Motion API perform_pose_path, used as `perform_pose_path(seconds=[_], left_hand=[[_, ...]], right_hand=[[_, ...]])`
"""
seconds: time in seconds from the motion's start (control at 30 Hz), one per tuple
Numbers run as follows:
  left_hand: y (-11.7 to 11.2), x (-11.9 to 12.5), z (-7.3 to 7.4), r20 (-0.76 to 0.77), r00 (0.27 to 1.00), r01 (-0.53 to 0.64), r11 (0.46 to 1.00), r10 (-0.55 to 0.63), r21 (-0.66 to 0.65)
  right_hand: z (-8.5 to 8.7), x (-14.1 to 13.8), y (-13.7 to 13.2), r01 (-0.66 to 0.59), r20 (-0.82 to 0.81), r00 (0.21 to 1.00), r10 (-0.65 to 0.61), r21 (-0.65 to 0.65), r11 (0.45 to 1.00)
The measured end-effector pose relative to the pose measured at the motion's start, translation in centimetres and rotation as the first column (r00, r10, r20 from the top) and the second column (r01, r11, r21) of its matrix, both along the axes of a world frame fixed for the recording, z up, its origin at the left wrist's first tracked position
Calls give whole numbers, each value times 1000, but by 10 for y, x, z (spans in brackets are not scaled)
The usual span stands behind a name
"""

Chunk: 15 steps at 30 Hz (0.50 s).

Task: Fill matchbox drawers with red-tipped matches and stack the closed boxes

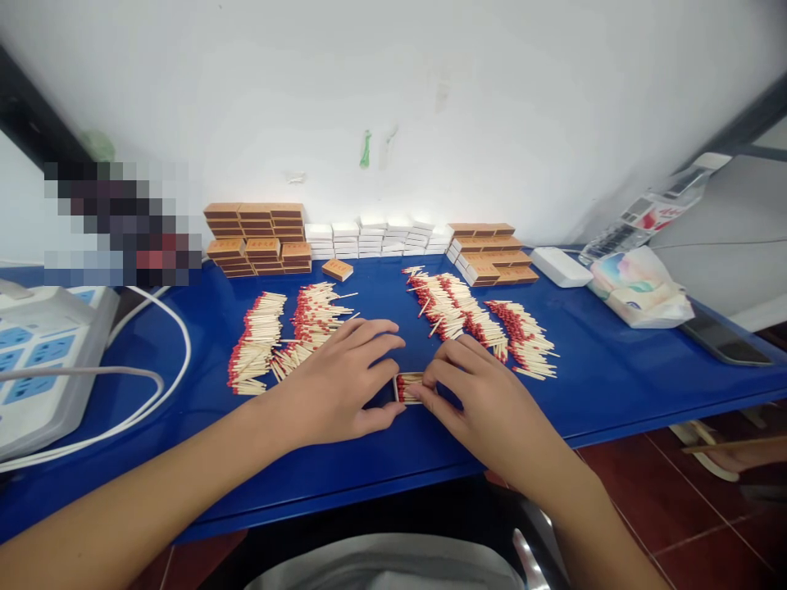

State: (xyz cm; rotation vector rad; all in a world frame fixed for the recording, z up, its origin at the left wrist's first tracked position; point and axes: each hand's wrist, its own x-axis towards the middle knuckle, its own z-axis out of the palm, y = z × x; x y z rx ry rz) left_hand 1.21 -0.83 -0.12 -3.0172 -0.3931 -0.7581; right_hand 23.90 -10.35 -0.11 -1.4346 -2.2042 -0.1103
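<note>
A small white matchbox tray (395, 388) lies on the blue table, with red-tipped matches (406, 385) inside. My left hand (350, 377) is at its left end, thumb and index finger at the two corners and the other fingers spread. Over the right part of the tray, my right hand (473, 381) has its thumb and index finger pinched on matches, hiding that end. Loose piles of matches (258, 340) lie beyond my left hand, and more match piles (458, 307) lie beyond my right. A single brown matchbox (338, 269) rests flat farther back.
Along the wall stand stacked brown matchboxes (255, 238), white trays (369, 238) and more brown boxes (492, 252). To the right are a white box (561, 267), a tissue pack (639, 291), a phone (729, 338) and a tilted bottle (657, 209). A power strip (49, 369) with cables sits left.
</note>
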Motion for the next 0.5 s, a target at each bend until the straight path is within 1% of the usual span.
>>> perform_pose_path(seconds=[0.13, 0.3, 0.5], left_hand=[[0, 0, 0, 1, 1000, -1, 1000, 1, -8], [0, -2, 1, -2, 1000, -5, 1000, 5, -9], [0, -1, -1, -7, 1000, -5, 1000, 4, -4]], right_hand=[[0, 0, -1, -14, -22, 1000, 13, -48, 999], [-1, -2, 0, -2, -2, 1000, 2, -26, 1000], [2, 11, 2, 0, -102, 995, -5, -48, 999]])
